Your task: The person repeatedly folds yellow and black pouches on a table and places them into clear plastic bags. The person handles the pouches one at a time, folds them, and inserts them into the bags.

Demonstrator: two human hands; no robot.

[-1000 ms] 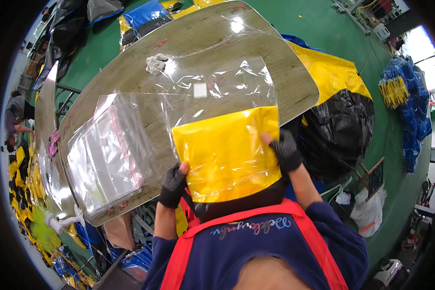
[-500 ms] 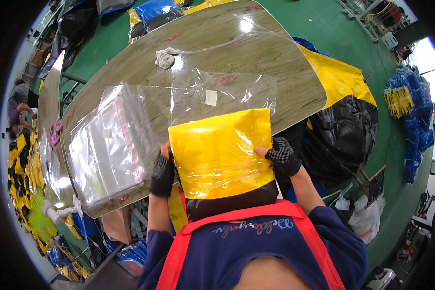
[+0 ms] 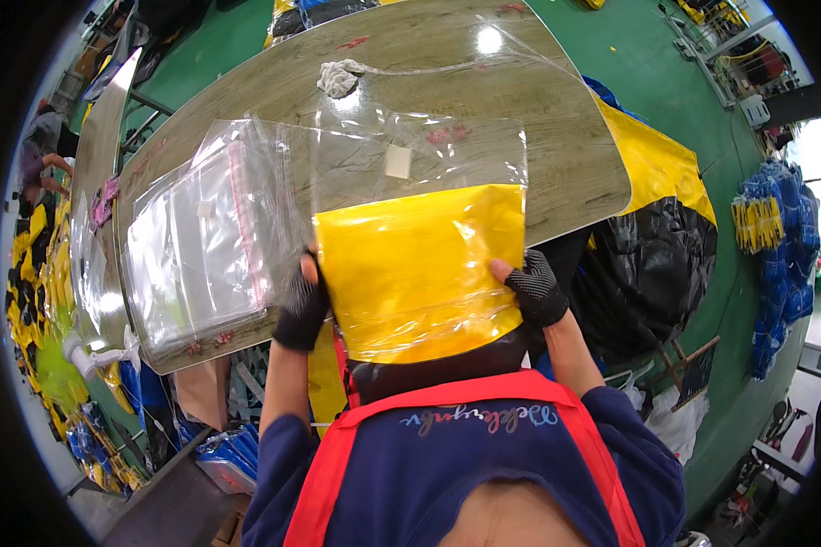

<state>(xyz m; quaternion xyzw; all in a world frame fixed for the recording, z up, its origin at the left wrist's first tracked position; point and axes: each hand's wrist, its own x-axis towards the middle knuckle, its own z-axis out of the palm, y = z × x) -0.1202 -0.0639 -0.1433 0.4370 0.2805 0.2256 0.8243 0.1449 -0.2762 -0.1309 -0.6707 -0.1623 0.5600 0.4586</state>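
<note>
A folded yellow sheet-like piece (image 3: pixel 410 264) with a black lower part (image 3: pixel 438 366) is in front of my chest. It sits inside a clear plastic bag (image 3: pixel 465 150), whose unfilled end lies flat over the table beyond the yellow edge. A small pale label (image 3: pixel 398 162) shows on that end. My left hand (image 3: pixel 303 305), in a black fingerless glove, grips the bagged piece's left side, its fingers partly hidden underneath. On the right side, my right hand (image 3: pixel 535 290) holds it with the thumb on top, gloved the same way.
Beside my left hand a stack of clear plastic bags (image 3: pixel 192 246) lies on the wood-patterned table (image 3: pixel 429 73). A white string bundle (image 3: pixel 339 78) rests farther back. Black and yellow material (image 3: pixel 652 264) bulges beyond the table's right edge. Another person (image 3: pixel 44 164) is at far left.
The clear bag's far end lies straighter and flatter over the table. Both hands keep their hold on the sides of the bagged piece. The whole view has shifted slightly.
</note>
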